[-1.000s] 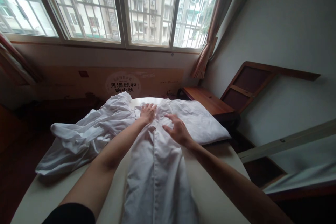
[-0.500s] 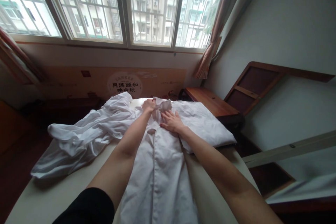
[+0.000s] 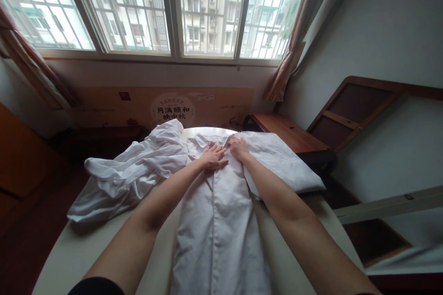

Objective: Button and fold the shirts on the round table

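Note:
A white buttoned shirt (image 3: 221,221) lies lengthwise on a pale table (image 3: 86,249), collar at the far end. My left hand (image 3: 213,158) rests flat on the shirt's chest just below the collar, fingers spread. My right hand (image 3: 238,147) lies beside it on the right collar side, fingers stretched out on the cloth. Neither hand grips anything. The shirt's sides are folded in, making a narrow strip.
A crumpled heap of white cloth (image 3: 131,175) lies at the table's left. A folded white piece (image 3: 287,166) sits at the right. Beyond are a cardboard panel with print (image 3: 173,108), a wooden side table (image 3: 287,131), a leaning wooden frame (image 3: 349,110) and barred windows.
My left hand let go of the collar, which it pinched half a second ago, and now lies flat lower on the chest. My right hand moved up toward the collar.

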Demonstrator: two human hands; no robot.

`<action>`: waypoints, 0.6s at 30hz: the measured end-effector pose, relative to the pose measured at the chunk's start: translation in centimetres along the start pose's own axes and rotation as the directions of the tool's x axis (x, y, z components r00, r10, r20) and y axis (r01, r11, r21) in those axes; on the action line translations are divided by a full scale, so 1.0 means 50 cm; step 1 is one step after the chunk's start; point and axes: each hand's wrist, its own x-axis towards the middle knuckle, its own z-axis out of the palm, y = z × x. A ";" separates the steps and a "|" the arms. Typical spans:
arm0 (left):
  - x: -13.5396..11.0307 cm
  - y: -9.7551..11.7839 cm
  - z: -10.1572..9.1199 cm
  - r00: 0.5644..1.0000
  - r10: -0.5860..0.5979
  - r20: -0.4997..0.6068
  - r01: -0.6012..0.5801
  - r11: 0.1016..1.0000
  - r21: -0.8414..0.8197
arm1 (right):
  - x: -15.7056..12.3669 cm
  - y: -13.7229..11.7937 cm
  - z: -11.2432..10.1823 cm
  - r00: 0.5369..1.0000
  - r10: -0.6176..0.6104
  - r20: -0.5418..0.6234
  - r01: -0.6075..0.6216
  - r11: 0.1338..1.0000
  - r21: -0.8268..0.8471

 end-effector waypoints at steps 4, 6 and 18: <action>-0.117 0.033 0.003 0.997 0.069 0.046 -0.069 0.998 -0.011 | -0.037 -0.023 -0.021 0.994 0.029 -0.106 -0.027 0.999 0.024; -0.194 0.052 0.024 0.986 0.168 0.022 -0.169 0.984 0.048 | -0.080 -0.046 -0.015 0.991 -0.087 -0.100 0.093 0.994 0.054; -0.487 0.136 0.091 0.910 0.393 0.131 -0.396 0.918 0.001 | -0.234 -0.135 0.008 0.927 -0.349 0.136 0.334 0.934 0.125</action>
